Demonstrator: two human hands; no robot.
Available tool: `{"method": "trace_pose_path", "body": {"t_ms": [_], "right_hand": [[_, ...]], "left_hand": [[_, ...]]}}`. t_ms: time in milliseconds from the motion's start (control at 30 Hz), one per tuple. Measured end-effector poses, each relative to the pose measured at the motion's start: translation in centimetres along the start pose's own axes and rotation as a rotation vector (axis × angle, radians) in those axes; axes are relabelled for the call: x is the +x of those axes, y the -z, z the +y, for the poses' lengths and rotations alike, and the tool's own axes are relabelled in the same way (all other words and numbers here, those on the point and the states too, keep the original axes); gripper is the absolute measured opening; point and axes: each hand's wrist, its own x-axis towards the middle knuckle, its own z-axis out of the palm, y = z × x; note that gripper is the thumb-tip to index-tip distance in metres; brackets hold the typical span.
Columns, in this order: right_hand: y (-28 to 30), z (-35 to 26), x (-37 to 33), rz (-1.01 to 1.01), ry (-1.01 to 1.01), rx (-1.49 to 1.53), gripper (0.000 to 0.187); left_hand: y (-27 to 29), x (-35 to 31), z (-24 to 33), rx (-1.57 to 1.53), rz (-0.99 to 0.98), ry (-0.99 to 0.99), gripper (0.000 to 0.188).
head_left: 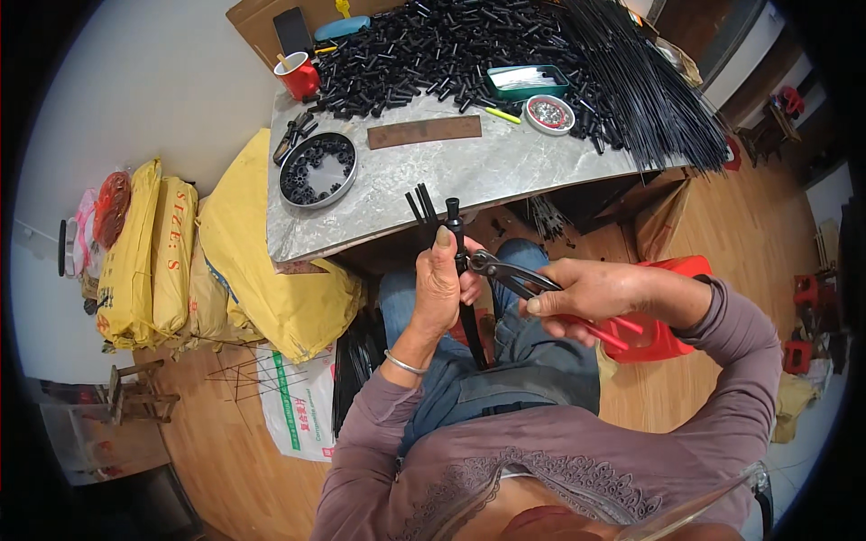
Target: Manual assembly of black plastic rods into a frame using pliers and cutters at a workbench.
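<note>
My left hand is closed around an upright black tube with a wider tip, and several thin black rods stick up beside it. A black shaft runs on below that hand toward my lap. My right hand grips a pair of pliers with dark jaws and red handles. The jaws meet the black tube beside my left fingers; whether they bite on it or only touch it, I cannot tell. Both hands are above my lap, just in front of the table edge.
The grey table bears a heap of short black tubes, a bundle of long black rods, a round tin, a rusty metal strip, a red mug and a teal tray. Yellow sacks lean at left.
</note>
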Motion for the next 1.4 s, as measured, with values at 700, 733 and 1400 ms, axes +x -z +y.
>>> {"method": "trace_pose_path", "body": {"t_ms": [700, 733, 1400], "right_hand": [[9.6, -0.8, 13.5, 1.1, 0.44, -1.086, 0.056], [10.0, -0.9, 14.4, 1.125, 0.444, -1.07, 0.056], [-1.5, 12.2, 5.2, 0.704, 0.955, 0.836, 0.035]], "left_hand": [[-0.4, 5.3, 2.4, 0.282, 0.43, -0.518, 0.026], [-0.5, 4.8, 4.1, 0.32, 0.385, -0.549, 0.025], [4.9, -1.2, -2.8, -0.874, 0.533, 0.067, 0.052]]}}
